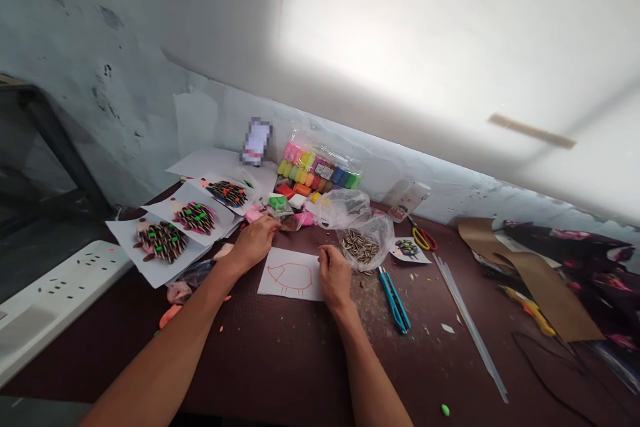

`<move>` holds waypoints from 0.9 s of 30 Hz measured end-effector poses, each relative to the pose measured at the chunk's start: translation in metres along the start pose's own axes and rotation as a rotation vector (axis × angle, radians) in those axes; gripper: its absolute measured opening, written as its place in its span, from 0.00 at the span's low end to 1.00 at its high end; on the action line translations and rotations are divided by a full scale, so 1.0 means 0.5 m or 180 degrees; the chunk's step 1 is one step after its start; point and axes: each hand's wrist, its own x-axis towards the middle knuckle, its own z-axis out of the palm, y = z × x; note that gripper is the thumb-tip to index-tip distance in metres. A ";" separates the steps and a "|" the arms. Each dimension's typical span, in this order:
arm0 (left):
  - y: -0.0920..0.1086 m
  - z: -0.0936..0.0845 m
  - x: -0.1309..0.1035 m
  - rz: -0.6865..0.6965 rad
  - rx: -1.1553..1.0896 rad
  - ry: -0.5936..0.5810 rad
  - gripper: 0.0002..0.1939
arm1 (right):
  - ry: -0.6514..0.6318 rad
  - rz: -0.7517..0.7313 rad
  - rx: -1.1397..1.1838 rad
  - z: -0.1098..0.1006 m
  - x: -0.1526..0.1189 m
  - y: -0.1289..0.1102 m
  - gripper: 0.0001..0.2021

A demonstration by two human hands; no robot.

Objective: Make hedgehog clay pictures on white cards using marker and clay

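Drawing sheet (295, 270) lies flat on the desk (280, 360) between your two hands, an orange-red outline on it: rounded body, pointed snout, short legs. Inside the line, bare paper; no clay, no seeds.

Done, as far as shows: the outline here, plus three decorated sheets (195, 217) overlapping at your left, each with a dark-spined animal dotted in bright colour. A smaller decorated card (409, 249) sits on your right, beside the scissors (425, 239). Judging by those, your outline is at an early stage, with body filling, spines and coloured dots all lacking.

Your left hand (257, 240) is over the sheet's upper left corner, fingers bent and close together, tips at the edge of the wrapped clay (279, 204). Contact with the wrapping looks likely; whether they grip any of it, cannot tell.

Your right hand (336, 273) rests at the sheet's right edge, fingers curled inward, thumb side toward the paper. Little gap shows; anything pinched inside is hidden, so cannot tell.

Supplies near: striped seeds (357, 247) in an open plastic bag just beyond your right hand, teal pliers (395, 303) to its right, multicoloured clay pack (320, 170) against the wall.
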 end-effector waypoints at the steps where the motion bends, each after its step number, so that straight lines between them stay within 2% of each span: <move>1: 0.001 0.000 0.000 0.0017 0.0015 -0.0022 0.19 | 0.0003 0.0001 0.0000 0.001 0.001 0.002 0.15; 7: 0.004 0.001 -0.001 0.0060 0.0146 -0.0099 0.21 | 0.0027 -0.0189 0.0059 -0.001 -0.003 -0.008 0.15; 11: 0.008 -0.003 -0.001 0.0041 0.0178 -0.0080 0.19 | -0.0138 -0.0251 0.0069 -0.008 -0.012 -0.025 0.15; 16: 0.012 -0.010 0.000 -0.0025 0.0133 0.0067 0.17 | -0.0256 -0.0258 0.0116 -0.009 -0.015 -0.032 0.12; 27: 0.000 -0.010 0.005 -0.0055 -0.0142 0.0408 0.18 | -0.0219 -0.0236 0.0274 -0.014 -0.011 -0.022 0.10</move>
